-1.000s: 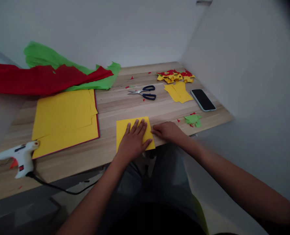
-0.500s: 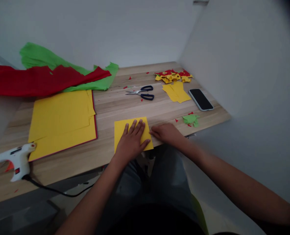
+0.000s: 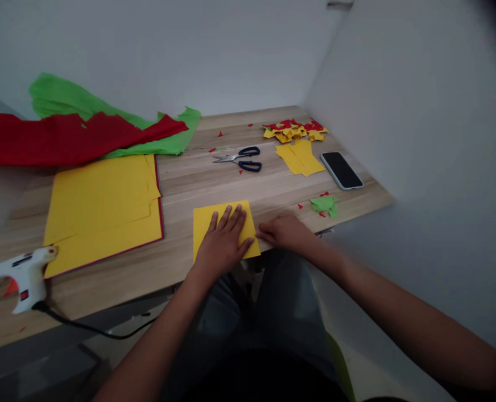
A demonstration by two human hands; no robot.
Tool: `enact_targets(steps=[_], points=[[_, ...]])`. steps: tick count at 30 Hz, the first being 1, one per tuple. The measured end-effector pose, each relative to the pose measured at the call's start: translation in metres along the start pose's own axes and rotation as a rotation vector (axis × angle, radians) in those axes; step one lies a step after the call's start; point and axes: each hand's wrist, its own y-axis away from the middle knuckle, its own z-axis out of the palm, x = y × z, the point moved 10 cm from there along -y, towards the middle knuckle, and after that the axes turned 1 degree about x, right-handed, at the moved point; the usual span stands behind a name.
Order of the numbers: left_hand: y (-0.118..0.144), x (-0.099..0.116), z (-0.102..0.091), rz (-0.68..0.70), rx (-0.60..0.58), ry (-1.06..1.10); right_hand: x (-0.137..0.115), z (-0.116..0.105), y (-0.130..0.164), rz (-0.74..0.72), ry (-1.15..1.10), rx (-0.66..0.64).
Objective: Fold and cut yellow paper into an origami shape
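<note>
My left hand (image 3: 220, 245) lies flat over the sheet (image 3: 204, 219), hiding its middle and much of its near edge; those fingers are spread, gripping nothing. And here's my right hand (image 3: 287, 231), curled at the sheet's right edge, fingertips tucked in, so whether they pinch anything I can't tell. What shows is plain yellow, flat, straight-edged, right by the table's (image 3: 185, 187) near edge. Over left, the glue gun (image 3: 32, 279) is cut off at one end, the red strip (image 3: 63, 139) too, partly covering the green strip (image 3: 59, 94).
</note>
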Motion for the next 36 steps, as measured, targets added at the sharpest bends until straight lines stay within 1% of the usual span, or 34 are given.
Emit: enact_targets(steps=[5,9,12,15,19,24,28,31,36], points=[[0.001,0.001,0.000,-0.008,-0.020,-0.021,-0.002,0.001,0.002,-0.010,0.010,-0.010],[0.000,0.001,0.001,-0.007,-0.033,-0.043,0.000,-0.002,0.001,0.003,0.015,-0.005],[-0.007,-0.006,0.001,-0.012,-0.037,-0.051,0.005,-0.007,-0.006,0.013,0.016,-0.003],[-0.019,-0.017,0.000,-0.028,-0.030,-0.051,0.012,-0.012,-0.014,0.052,0.024,0.020],[-0.028,-0.024,-0.002,-0.022,-0.021,-0.042,0.011,-0.011,-0.017,0.070,0.028,0.030],[-0.026,-0.023,-0.002,-0.013,0.008,-0.033,0.010,-0.011,-0.015,0.106,0.025,0.040],[-0.025,-0.023,-0.002,-0.011,0.016,-0.013,0.008,-0.010,-0.016,0.071,0.003,0.016],[-0.025,-0.023,-0.003,-0.016,0.019,0.005,0.009,-0.010,-0.015,0.078,0.002,0.009],[-0.025,-0.022,-0.004,-0.016,0.009,-0.005,0.003,-0.008,-0.013,0.045,-0.012,-0.008]])
